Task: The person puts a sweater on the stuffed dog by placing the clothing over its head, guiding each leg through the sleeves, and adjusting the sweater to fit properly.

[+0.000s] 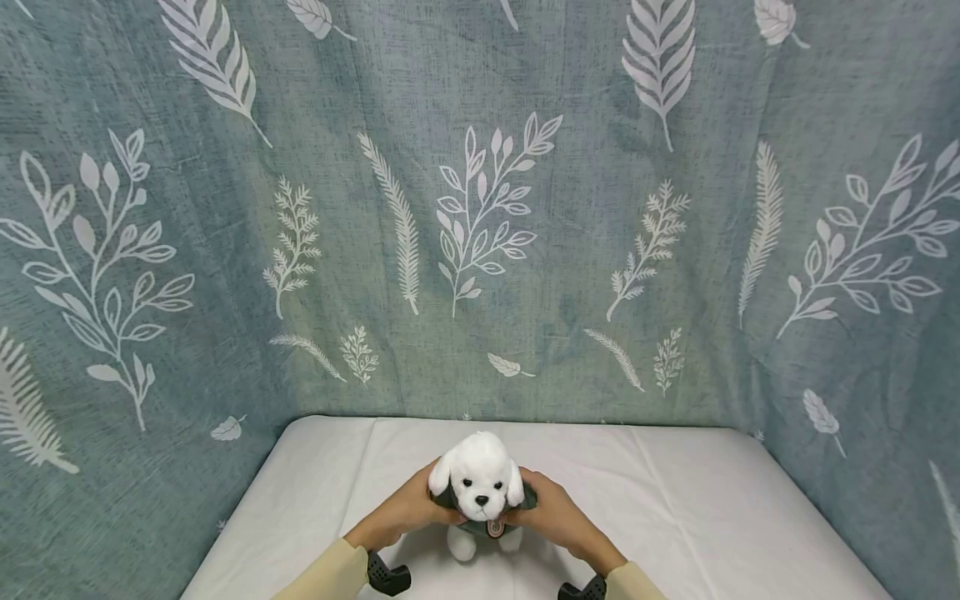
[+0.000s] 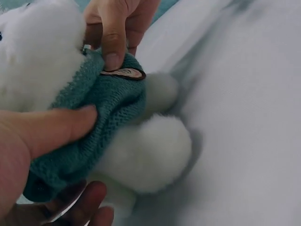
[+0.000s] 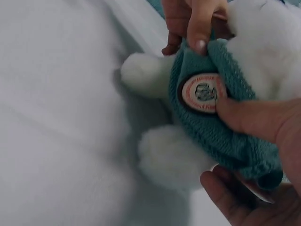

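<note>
A white plush dog (image 1: pixel 480 467) with floppy ears and dark eyes faces the head camera, held at the near middle of the table. It wears a knitted teal sweater (image 2: pixel 115 101) with a round badge (image 3: pixel 203 92) on its front. My left hand (image 1: pixel 423 500) grips one side of the body, thumb across the sweater's front and fingers behind. From the other side my right hand (image 1: pixel 546 508) grips it likewise, its thumb at the badge's edge. Below the sweater hang the dog's fluffy white feet (image 3: pixel 171 157), close over the white cloth.
A white cloth (image 1: pixel 637 492) covers the table, with faint creases. Blue-green curtains (image 1: pixel 480 350) printed with white leaves stand along the back and both sides. Black devices (image 1: pixel 388 573) sit at both wrists, by the beige sleeves (image 1: pixel 330 575).
</note>
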`<state>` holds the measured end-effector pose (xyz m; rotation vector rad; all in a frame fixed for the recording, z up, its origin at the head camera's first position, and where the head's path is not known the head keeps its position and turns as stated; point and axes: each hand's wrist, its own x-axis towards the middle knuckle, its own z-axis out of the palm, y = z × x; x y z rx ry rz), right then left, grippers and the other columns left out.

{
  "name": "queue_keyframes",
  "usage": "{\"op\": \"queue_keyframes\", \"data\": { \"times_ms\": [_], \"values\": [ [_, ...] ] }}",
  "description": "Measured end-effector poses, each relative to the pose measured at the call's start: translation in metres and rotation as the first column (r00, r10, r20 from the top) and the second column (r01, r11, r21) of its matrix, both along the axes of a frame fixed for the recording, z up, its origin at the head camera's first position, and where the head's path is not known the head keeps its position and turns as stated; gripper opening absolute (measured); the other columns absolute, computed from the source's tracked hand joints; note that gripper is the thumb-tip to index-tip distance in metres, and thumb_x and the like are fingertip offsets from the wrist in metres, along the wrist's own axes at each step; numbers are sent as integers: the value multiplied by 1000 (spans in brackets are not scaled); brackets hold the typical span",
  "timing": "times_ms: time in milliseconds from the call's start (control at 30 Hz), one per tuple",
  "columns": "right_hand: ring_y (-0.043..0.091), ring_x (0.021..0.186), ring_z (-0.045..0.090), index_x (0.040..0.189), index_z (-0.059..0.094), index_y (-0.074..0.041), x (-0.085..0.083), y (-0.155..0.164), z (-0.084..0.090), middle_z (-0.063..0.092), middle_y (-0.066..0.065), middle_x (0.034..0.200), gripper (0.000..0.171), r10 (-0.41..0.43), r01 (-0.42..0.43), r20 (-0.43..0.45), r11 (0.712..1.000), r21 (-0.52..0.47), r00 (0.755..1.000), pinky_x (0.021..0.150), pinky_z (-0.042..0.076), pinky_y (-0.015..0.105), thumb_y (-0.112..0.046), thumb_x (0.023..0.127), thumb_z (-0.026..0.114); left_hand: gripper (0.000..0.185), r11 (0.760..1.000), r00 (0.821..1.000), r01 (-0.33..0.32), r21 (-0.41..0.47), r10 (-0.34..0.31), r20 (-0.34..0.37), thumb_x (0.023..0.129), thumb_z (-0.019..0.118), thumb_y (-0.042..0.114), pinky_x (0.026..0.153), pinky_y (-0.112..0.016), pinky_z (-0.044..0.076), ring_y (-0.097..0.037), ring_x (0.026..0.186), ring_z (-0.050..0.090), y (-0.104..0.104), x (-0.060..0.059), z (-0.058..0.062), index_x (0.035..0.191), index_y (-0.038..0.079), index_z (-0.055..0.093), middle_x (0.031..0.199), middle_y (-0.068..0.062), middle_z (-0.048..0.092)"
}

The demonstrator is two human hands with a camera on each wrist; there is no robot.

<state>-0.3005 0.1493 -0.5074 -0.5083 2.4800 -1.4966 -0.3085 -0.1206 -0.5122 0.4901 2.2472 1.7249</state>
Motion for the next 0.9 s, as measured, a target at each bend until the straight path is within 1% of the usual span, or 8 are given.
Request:
{"op": "queue_keyframes", "data": {
  "times_ms": [167, 267, 400, 500, 633, 700, 900],
  "values": [
    [40, 140, 45, 148, 55, -17, 0, 0, -3, 57, 10, 146, 75, 9, -9, -42, 1000, -10, 999, 110, 31, 68, -36, 83, 87, 93, 999, 1000, 18, 36, -18, -1, 79, 92, 18, 114, -61, 30, -32, 142, 40, 1, 2, -2, 156, 25, 41, 150, -3, 49],
    [38, 139, 47, 149, 53, -15, 0, -1, -4, 58, 11, 146, 77, 8, -9, -59, 1000, -15, 998, 110, 34, 65, -36, 84, 87, 91, 999, 1000, 2, 37, -3, 6, 79, 92, 19, 115, -64, 27, -33, 144, 38, 2, 1, -4, 155, 26, 43, 151, -2, 49],
    [40, 140, 45, 152, 50, -13, -1, -1, -4, 56, 12, 148, 79, 3, -4, -61, 1000, -18, 998, 110, 33, 67, -35, 85, 86, 86, 999, 1000, -16, 36, 15, 9, 80, 91, 19, 116, -66, 22, -34, 145, 36, 4, 0, -3, 153, 24, 46, 152, -2, 49],
    [41, 141, 44, 153, 48, -13, -1, -1, -3, 55, 14, 149, 80, -5, 4, -64, 1000, -18, 998, 111, 32, 68, -34, 85, 85, 82, 999, 999, -31, 41, 30, 19, 81, 90, 21, 115, -64, 27, -33, 142, 40, 6, 0, -2, 152, 21, 48, 150, -3, 51],
    [40, 140, 46, 154, 47, -13, 0, -1, -1, 55, 14, 149, 81, -20, 19, -73, 1000, -17, 997, 110, 34, 66, -34, 86, 84, 79, 998, 998, -45, 51, 43, 44, 82, 89, 24, 111, -62, 35, -32, 137, 47, 7, -1, -1, 150, 17, 49, 145, -5, 54],
    [39, 140, 47, 155, 46, -14, 2, -2, 1, 54, 13, 149, 82, -24, 23, -59, 999, -25, 998, 109, 36, 65, -34, 86, 84, 80, 998, 998, -50, 47, 48, 49, 81, 90, 26, 111, -62, 34, -32, 137, 47, 8, -1, 0, 150, 16, 50, 145, -6, 54],
    [40, 144, 40, 159, 40, -18, 5, -2, 10, 47, 12, 155, 84, -17, 19, 31, 997, -77, 999, 108, 37, 66, -41, 89, 80, 82, 997, 997, -56, 45, 53, 57, 82, 89, 33, 111, -63, 34, -35, 138, 47, 7, 0, 6, 151, 15, 49, 147, -8, 53]
  ]
}}
